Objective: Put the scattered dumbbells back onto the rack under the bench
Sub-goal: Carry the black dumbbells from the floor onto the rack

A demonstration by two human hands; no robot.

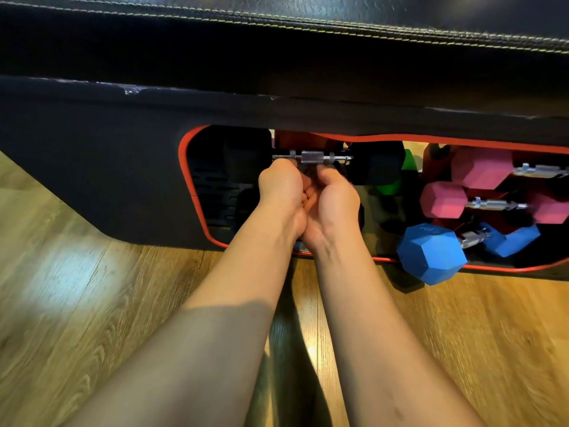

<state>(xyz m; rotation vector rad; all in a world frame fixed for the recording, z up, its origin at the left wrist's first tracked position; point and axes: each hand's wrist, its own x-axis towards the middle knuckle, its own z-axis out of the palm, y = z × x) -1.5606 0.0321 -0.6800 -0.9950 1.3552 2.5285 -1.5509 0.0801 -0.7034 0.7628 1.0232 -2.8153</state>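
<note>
Both hands' grips [303, 192] curl beneath the black dumbbell's handle [312, 157], apparently closed around it.

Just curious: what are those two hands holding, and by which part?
Both the left hand and right hand grip a black dumbbell by its metal handle.

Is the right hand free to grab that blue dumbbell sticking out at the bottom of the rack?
Probably not right now. The right hand, with the left hand, is under the handle of a black dumbbell. The blue dumbbell itself lies unobstructed just to its right.
</note>
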